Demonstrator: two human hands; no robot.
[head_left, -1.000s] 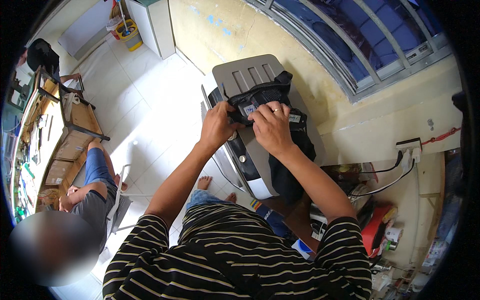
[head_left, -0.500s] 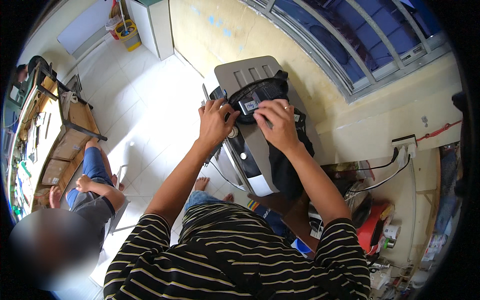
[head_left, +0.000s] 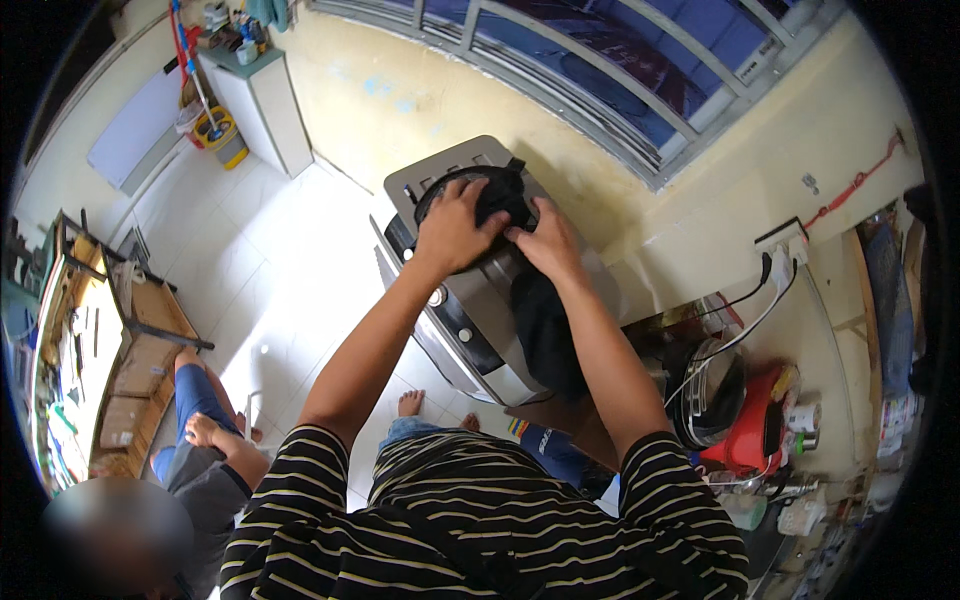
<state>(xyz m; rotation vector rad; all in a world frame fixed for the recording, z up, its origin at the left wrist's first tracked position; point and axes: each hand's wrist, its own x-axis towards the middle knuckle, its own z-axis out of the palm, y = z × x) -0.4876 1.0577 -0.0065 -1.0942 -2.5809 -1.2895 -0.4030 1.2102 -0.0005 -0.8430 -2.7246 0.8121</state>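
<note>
A round black fabric item (head_left: 499,200) with a raised rim lies on top of a grey countertop oven (head_left: 470,153). I cannot make out its exact kind. My left hand (head_left: 455,228) rests over it, fingers spread and curved across its left part, thumb pointing right. At its right edge is my right hand (head_left: 550,243), thumb pressed on the near side and the other fingers partly hidden. The two thumbs come close together. Black cloth (head_left: 545,325) hangs from the oven's top past my right forearm. Round knobs (head_left: 464,336) show on the oven's dark front strip.
A barred window (head_left: 600,70) and yellowish wall stand behind the oven. Plugged cords run from a wall socket (head_left: 783,236) at right, above a red container (head_left: 750,420). At left a person (head_left: 215,470) sits by a cluttered workbench (head_left: 95,340).
The view has shifted. The small silver-and-dark box between my hands no longer shows. My left hand has moved from the item's left edge onto its top; my right hand has turned thumb-inward at the edge.
</note>
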